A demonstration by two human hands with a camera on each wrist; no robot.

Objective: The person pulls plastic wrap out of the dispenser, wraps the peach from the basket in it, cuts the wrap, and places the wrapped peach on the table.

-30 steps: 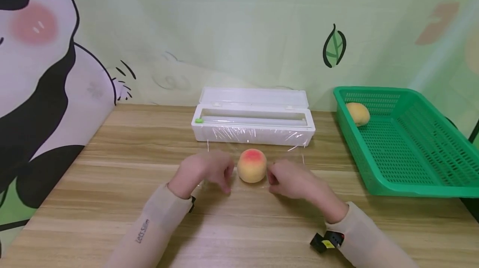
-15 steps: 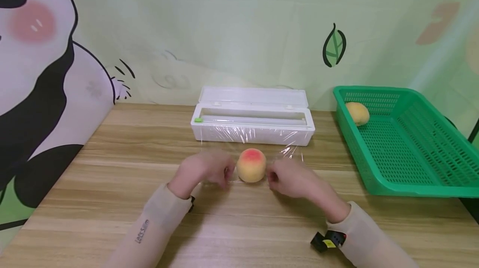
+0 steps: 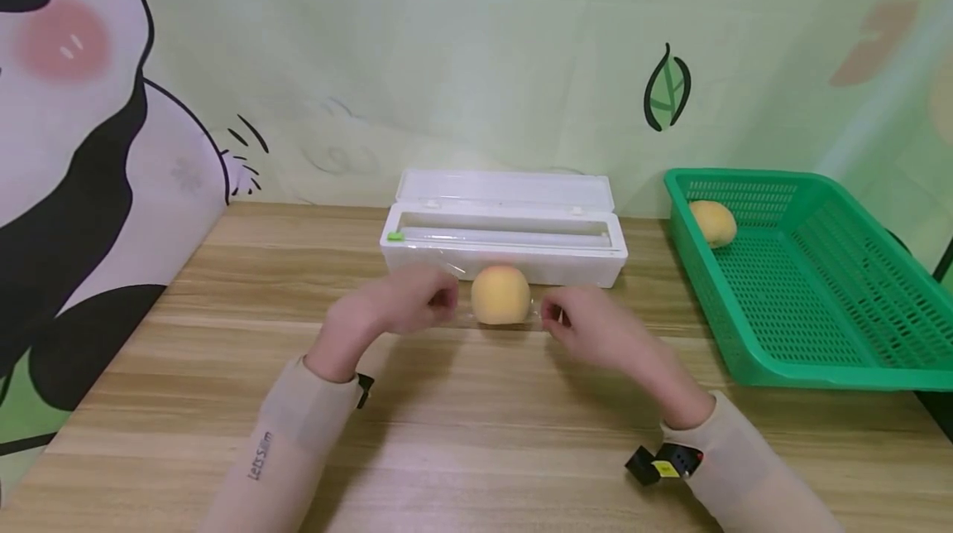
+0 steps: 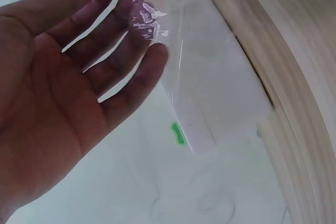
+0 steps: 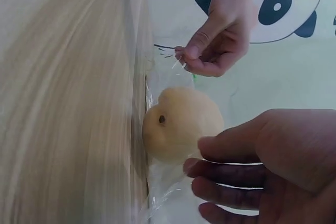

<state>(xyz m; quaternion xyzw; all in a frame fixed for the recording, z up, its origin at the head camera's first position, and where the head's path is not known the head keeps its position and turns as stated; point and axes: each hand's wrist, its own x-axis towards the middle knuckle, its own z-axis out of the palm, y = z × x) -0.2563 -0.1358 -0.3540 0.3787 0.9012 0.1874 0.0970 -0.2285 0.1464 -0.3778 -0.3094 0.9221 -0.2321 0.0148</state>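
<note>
A yellow peach [image 3: 500, 298] with a red top lies on clear cling film [image 5: 167, 192], tipped so its stem end [image 5: 161, 119] faces the person. To its left, my left hand [image 3: 417, 298] pinches a gathered edge of the film between thumb and fingertips, as the right wrist view shows. On the other side, my right hand [image 3: 596, 326] holds the film with thumb and forefinger close together beside the fruit. Behind the peach stands a white cling film box [image 3: 581, 266], its lid raised and the roll showing inside.
A green plastic basket [image 3: 744, 343] stands at the right with a second peach [image 3: 713, 223] in its far left corner. A green slider [image 3: 395, 237] sits on the box's left end. A printed backdrop hangs behind the wooden table [image 3: 476, 450].
Both hands have moved away from the person, towards the box. The peach has moved back with them and tipped over, its red top turning away.
</note>
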